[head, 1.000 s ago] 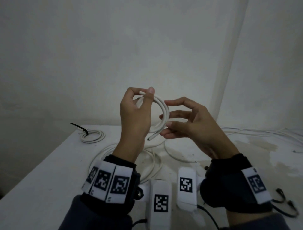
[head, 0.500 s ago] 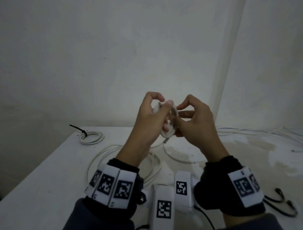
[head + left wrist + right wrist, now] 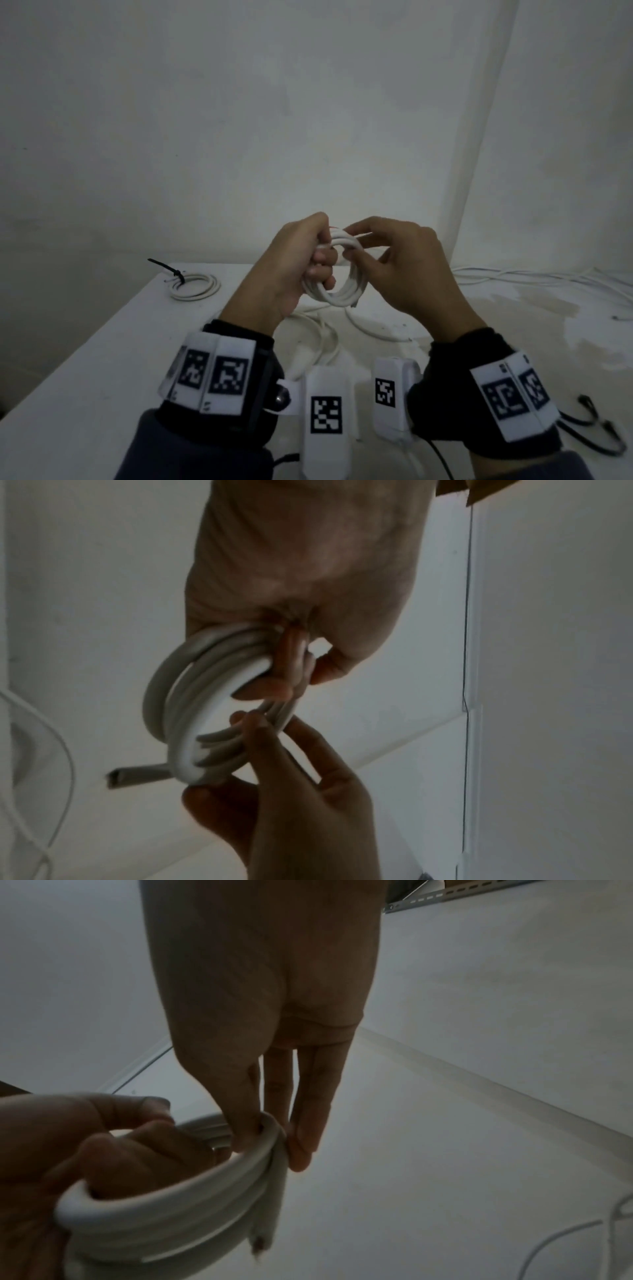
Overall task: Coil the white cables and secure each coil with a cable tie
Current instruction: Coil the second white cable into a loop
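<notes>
A small coil of white cable [image 3: 337, 274] [image 3: 192, 707] [image 3: 178, 1213] hangs in the air above the table, held between both hands. My left hand [image 3: 301, 263] grips its left side with the fingers curled through the loop. My right hand [image 3: 376, 260] pinches the coil's upper right side between thumb and fingertips [image 3: 301, 1153]. A cut cable end [image 3: 120, 776] sticks out below the coil. No cable tie shows on this coil. A finished white coil [image 3: 195, 287] bound with a black cable tie [image 3: 169, 270] lies at the table's far left.
Loose white cable [image 3: 318, 342] loops on the white table [image 3: 85, 359] under the hands. More white cables [image 3: 548, 277] run along the back right by the wall. Black cable ties [image 3: 596, 428] lie at the near right edge.
A second ago my left hand held a single open arc of cable. The hands have come together and lowered, and the cable is now wound into a tight multi-turn coil.
</notes>
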`<state>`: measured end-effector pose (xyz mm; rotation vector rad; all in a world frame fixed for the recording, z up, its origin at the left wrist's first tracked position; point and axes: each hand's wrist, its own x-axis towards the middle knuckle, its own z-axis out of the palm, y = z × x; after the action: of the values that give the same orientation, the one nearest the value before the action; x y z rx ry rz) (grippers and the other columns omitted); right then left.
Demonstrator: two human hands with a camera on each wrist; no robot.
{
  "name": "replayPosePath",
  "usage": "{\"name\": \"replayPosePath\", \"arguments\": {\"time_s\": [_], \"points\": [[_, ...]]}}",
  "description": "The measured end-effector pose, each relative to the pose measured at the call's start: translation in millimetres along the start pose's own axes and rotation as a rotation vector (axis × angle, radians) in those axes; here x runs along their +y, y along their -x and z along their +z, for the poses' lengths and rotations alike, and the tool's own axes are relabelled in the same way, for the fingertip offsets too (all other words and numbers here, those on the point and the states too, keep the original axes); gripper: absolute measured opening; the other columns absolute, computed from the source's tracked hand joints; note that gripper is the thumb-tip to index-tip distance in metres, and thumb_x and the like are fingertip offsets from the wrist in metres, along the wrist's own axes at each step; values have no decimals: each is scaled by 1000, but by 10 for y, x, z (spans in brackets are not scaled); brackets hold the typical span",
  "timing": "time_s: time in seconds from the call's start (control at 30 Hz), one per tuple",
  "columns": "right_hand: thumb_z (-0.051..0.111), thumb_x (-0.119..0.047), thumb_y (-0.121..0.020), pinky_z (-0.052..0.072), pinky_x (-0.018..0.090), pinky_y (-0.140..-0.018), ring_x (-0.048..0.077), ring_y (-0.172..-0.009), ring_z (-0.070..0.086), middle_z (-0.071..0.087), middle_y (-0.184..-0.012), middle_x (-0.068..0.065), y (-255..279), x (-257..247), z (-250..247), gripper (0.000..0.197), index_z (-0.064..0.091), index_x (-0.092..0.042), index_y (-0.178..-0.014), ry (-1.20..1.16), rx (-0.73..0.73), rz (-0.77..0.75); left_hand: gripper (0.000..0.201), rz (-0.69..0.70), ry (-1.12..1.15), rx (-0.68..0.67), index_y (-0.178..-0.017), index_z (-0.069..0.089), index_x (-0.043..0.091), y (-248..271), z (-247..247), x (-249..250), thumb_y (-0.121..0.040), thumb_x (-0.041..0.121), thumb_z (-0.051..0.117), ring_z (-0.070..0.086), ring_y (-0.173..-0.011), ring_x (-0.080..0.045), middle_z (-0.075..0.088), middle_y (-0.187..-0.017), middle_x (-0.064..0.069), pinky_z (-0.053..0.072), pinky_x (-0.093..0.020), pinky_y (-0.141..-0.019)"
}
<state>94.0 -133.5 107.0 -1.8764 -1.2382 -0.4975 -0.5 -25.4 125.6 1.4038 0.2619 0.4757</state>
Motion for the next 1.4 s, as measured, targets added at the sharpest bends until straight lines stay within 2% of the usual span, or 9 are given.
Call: {"name": "replayPosePath", "arguments": {"time_s": [0.17, 0.4, 0.57, 0.67, 0.83, 1.03, 1.13, 1.23, 1.4], "points": [[75, -26, -81, 55, 25, -70, -8, -52, 57, 75, -92, -9, -12, -24, 8, 21, 75, -28, -102, -118, 36, 46, 18, 100, -90, 150, -79, 55, 12, -22, 34, -65, -92, 24, 56, 26, -33, -8, 32, -40, 9, 30, -18, -37], [72, -26, -84, 45, 11, -68, -3, -64, 58, 74, -102, -7, -28, -18, 76, 25, 73, -26, -109, -90, 104, 45, 30, 132, 78, 96, -68, 49, 18, -49, 30, -111, -97, 24, 49, 22, -32, -5, 26, -40, 11, 28, -16, -36], [72, -21, -84, 48, 22, -88, 11, -96, 68, 73, -107, -1, -26, -20, 96, 27, 72, -23, -111, -76, 186, -13, 30, 132, 222, 21, -70, 44, 18, -60, 46, -132, -99, 24, 44, 19, -29, -3, 24, -38, 11, 29, -16, -36], [74, -20, -82, 54, 32, -85, 7, -84, 71, 73, -106, -7, -33, -13, 37, 32, 71, -29, -113, -113, 107, 46, 31, 139, 277, -23, -70, 41, 18, -67, 50, -153, -101, 24, 40, 18, -30, -2, 24, -38, 11, 26, -15, -37], [77, -15, -78, 55, 27, -78, 0, -66, 66, 75, -95, -8, -14, 52, -93, 29, 75, -28, -105, -40, 129, 20, 27, 140, 271, -109, -77, 44, 16, -66, 108, -211, -102, 24, 36, 20, -31, -3, 27, -42, 8, 34, -16, -41], [74, -14, -81, 51, 23, -71, 8, -69, 67, 76, -91, -2, -14, 126, -141, 20, 77, -22, -98, 87, 42, -14, 16, 25, 111, -166, -86, 51, 9, -48, -17, -186, -99, 13, 43, 54, -50, -14, 57, -60, -5, 52, -28, -61], [73, -13, -83, 51, 22, -69, 12, -68, 69, 76, -90, 2, -20, 97, -110, 18, 77, -19, -99, 101, 19, -47, 12, -10, 128, -155, -92, 53, 3, -30, -63, -142, -97, 7, 43, 59, -50, -14, 63, -64, -9, 57, -26, -57], [73, -10, -82, 54, 25, -68, 16, -68, 71, 76, -88, 4, -14, 65, -73, 18, 77, -17, -98, 62, 53, -104, 11, 14, 160, -131, -93, 48, 4, -18, -26, -118, -99, 5, 39, 43, -38, -8, 57, -62, -8, 52, -24, -49], [76, -18, -80, 46, 4, -66, -3, -81, 64, 75, -96, 0, -22, 94, -24, 25, 75, -16, -105, -127, 89, -55, 14, 91, 126, 2, -86, 39, 11, -38, 14, -106, -99, 11, 37, 30, -35, -5, 43, -50, 4, 33, -16, -35]]}}
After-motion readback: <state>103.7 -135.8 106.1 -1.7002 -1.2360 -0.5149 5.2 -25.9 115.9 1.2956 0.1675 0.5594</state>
